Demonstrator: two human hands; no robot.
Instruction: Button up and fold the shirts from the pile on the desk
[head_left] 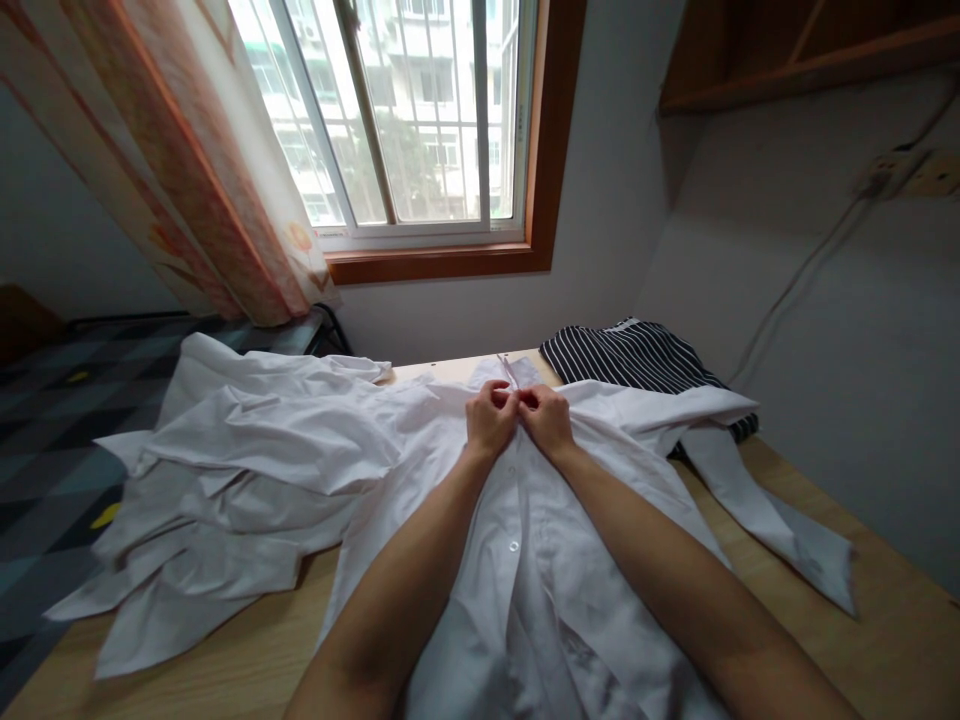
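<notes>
A white button-up shirt (442, 480) lies spread on the wooden table, its collar toward the window and its front facing up. Near the collar, my left hand (491, 415) pinches the front edge of the shirt. My right hand (546, 415) meets it there, fingertips closed on the same front edge. Whatever small part sits between the fingertips is hidden. Below the hands, a white button (514, 546) shows on the front strip. One sleeve (780, 530) of the shirt hangs over to the right on the table.
Crumpled white garments (247, 470) are heaped at the left of the table (847, 640). Black-and-white striped cloth (630, 352) lies at the back right, partly under the shirt. A bed with a checked cover (45, 470) stands at the left. A cable (795, 275) runs down the right wall.
</notes>
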